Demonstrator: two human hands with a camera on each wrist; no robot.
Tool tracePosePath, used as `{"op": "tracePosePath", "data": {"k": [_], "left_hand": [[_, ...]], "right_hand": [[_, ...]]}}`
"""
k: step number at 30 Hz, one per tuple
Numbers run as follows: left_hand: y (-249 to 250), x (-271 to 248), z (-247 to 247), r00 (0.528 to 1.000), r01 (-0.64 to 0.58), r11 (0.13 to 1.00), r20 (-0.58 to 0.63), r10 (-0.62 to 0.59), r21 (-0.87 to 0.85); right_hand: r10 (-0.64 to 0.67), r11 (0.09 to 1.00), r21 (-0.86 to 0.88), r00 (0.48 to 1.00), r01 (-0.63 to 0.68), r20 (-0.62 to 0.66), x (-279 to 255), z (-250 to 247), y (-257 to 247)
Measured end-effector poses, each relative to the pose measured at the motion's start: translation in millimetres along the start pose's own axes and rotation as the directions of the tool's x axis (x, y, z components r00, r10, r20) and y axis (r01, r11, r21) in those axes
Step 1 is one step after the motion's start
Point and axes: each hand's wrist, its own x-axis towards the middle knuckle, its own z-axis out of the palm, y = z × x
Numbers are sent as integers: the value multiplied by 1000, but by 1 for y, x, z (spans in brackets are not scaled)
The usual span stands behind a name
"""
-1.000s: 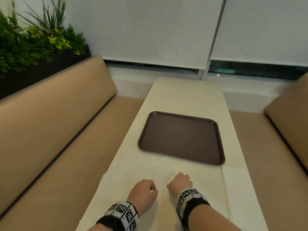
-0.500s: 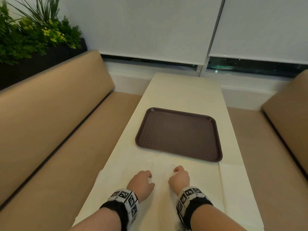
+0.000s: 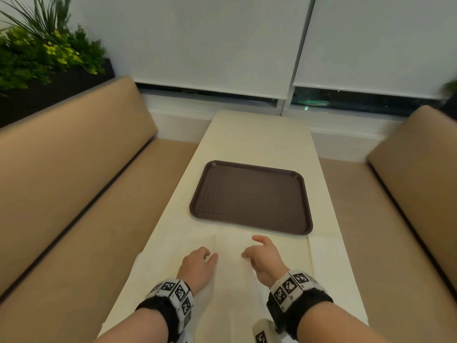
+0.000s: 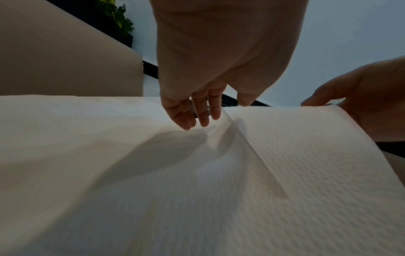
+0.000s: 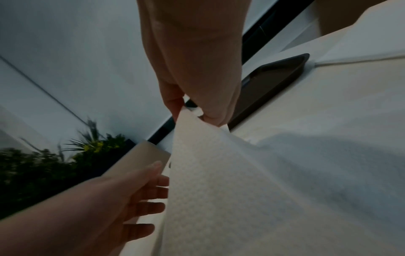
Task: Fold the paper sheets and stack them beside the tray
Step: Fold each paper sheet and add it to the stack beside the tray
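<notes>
A white embossed paper sheet [image 3: 232,268] lies on the cream table just in front of the brown tray [image 3: 249,196]. My right hand [image 3: 249,248] pinches this sheet's edge between thumb and fingers and holds it lifted off the table; the pinch [image 5: 192,112] shows in the right wrist view, with the raised paper [image 5: 219,190] hanging below. My left hand [image 3: 210,256] is beside it on the left, fingers [image 4: 192,117] nearly straight and touching the paper [image 4: 306,155]. More sheets lie flat at left [image 3: 160,263] and right [image 3: 329,268].
The narrow table [image 3: 259,137] runs away from me to a window with lowered blinds. Tan bench seats flank it on the left [image 3: 74,194] and right [image 3: 408,194]. A planter with green plants [image 3: 37,53] stands behind the left bench.
Both hands slid forward toward the tray and uncurled from fists. The right hand has taken hold of the sheet's edge and lifted it; the left hand's fingers have straightened.
</notes>
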Motion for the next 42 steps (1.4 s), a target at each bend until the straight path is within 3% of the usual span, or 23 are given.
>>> {"op": "tracePosePath", "data": {"k": [4, 7, 11, 19, 21, 23, 31, 37, 39, 42], "left_hand": [[14, -11, -14, 997, -62, 986, -58, 53, -157], [40, -25, -28, 992, -118, 930, -75, 97, -350], [74, -36, -34, 998, -22, 789, 28, 49, -614], [88, -39, -33, 984, 115, 691, 176, 18, -714], [88, -49, -38, 964, 170, 656, 262, 45, -735], [85, -55, -41, 950, 151, 623, 286, 123, -767], [70, -45, -37, 999, 43, 681, 43, -17, -731], [60, -41, -52, 959, -133, 707, -271, -87, -695], [62, -43, -60, 952, -161, 734, -301, -61, -660], [67, -44, -63, 972, -119, 768, -232, -40, -629]], "right_hand": [[-85, 996, 11, 983, 84, 160, -35, 5, -33], [-170, 985, 10, 964, 172, 206, -59, 0, -60], [-248, 968, 38, 940, 246, 232, -82, -10, -90], [-200, 959, -143, 942, 245, 270, -92, -9, -98], [-207, 948, -183, 941, 261, 266, -93, -6, -97], [-209, 944, -199, 942, 265, 263, -93, -3, -97], [-250, 844, -445, 954, 300, 168, -86, 7, -93], [-103, 905, -405, 990, 132, 92, -78, -19, -75], [-11, 914, -403, 995, 52, 102, -76, -26, -62], [94, 858, -514, 986, -9, 139, -71, -33, -40]]}}
